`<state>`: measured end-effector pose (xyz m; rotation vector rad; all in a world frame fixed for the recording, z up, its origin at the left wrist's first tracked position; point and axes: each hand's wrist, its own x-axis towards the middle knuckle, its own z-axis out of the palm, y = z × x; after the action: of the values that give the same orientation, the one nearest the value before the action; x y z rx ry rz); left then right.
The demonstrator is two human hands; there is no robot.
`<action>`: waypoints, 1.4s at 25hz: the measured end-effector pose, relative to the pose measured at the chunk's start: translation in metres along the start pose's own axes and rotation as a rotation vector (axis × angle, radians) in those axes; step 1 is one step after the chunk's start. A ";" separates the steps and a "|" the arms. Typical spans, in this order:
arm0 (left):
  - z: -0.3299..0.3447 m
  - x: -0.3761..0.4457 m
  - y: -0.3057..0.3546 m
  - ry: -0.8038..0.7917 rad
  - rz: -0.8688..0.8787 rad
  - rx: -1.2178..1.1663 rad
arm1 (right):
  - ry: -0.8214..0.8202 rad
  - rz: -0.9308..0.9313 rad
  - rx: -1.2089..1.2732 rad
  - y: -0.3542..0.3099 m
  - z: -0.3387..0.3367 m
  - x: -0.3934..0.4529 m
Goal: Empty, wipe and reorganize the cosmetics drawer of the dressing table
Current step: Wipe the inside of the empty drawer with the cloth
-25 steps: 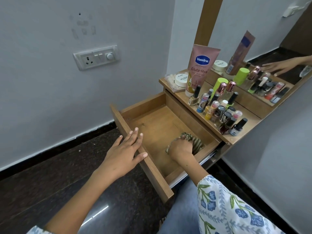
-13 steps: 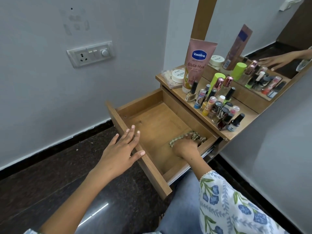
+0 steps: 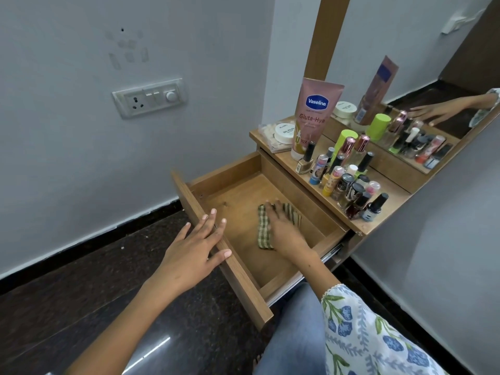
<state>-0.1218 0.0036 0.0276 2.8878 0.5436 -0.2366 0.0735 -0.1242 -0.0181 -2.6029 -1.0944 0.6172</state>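
The wooden drawer [image 3: 230, 269] of the dressing table stands pulled out, its floor bare apart from a checked green cloth [image 3: 263, 230]. My right hand [image 3: 284, 228] lies flat on the cloth inside the drawer, fingers stretched over it and pressing it to the floor. My left hand [image 3: 194, 250] rests on the drawer's front edge with fingers spread. Many small cosmetics bottles [image 3: 349, 182] stand crowded on the table top [image 3: 378, 226], along with a pink Vaseline tube [image 3: 313, 115] and a white jar [image 3: 284, 132].
A mirror [image 3: 422, 85] behind the shelf reflects the bottles and a hand. A switch plate [image 3: 150, 98] is on the wall at left. The floor is dark polished stone [image 3: 94, 288]. My knee in blue jeans [image 3: 295, 334] is under the drawer's near corner.
My right hand has slid the cloth from the drawer's right side toward the middle, its fingers going from bunched to flat. The left hand stays on the drawer front.
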 end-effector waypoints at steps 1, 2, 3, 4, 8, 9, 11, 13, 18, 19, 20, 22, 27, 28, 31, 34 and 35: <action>0.000 0.000 0.000 0.000 0.002 0.002 | 0.117 0.105 -0.001 0.002 -0.003 -0.003; 0.001 0.000 0.000 -0.001 0.003 0.001 | 0.213 0.185 -0.012 0.004 -0.006 -0.004; 0.001 0.001 0.000 0.000 0.003 -0.001 | 0.265 0.243 -0.023 0.005 -0.008 -0.005; 0.001 0.001 -0.001 0.002 0.004 -0.002 | 0.287 0.280 -0.035 0.005 -0.011 -0.004; 0.001 0.000 -0.001 0.008 0.000 -0.005 | 0.315 0.335 -0.050 0.007 -0.023 0.004; 0.002 0.000 -0.001 0.008 0.000 -0.006 | 0.327 0.335 -0.030 0.007 -0.023 0.006; 0.002 0.001 -0.001 0.007 -0.001 -0.008 | 0.355 0.329 0.010 0.006 -0.022 0.008; 0.003 0.001 -0.001 0.008 -0.002 -0.011 | 0.376 0.318 0.016 0.004 -0.020 0.009; 0.002 0.001 -0.001 0.006 -0.002 -0.022 | 0.340 0.296 0.036 0.002 -0.017 0.015; 0.002 0.000 -0.001 0.005 -0.001 -0.024 | 0.357 0.303 0.013 0.002 -0.018 0.013; 0.002 0.001 -0.001 0.005 -0.002 -0.024 | 0.393 0.312 -0.033 0.003 -0.019 0.012; 0.002 0.000 -0.001 0.006 0.000 -0.019 | 0.451 0.324 -0.156 0.004 -0.021 0.009; 0.003 0.001 -0.001 0.006 0.001 -0.010 | 0.103 0.139 -0.076 -0.022 -0.003 0.002; 0.003 0.001 -0.001 0.007 -0.001 -0.008 | -0.071 0.162 -0.038 -0.028 0.005 0.002; 0.003 0.000 -0.001 0.011 -0.003 -0.012 | -0.193 0.232 -0.057 -0.031 0.008 0.011; 0.004 0.000 -0.001 0.012 -0.002 -0.010 | -0.140 0.311 -0.224 -0.018 0.000 0.009; 0.004 0.001 -0.001 0.012 -0.003 -0.008 | -0.138 0.341 -0.299 -0.017 -0.002 0.006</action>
<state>-0.1223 0.0041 0.0232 2.8829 0.5494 -0.2173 0.0681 -0.1085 -0.0119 -3.0833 -0.8383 0.7666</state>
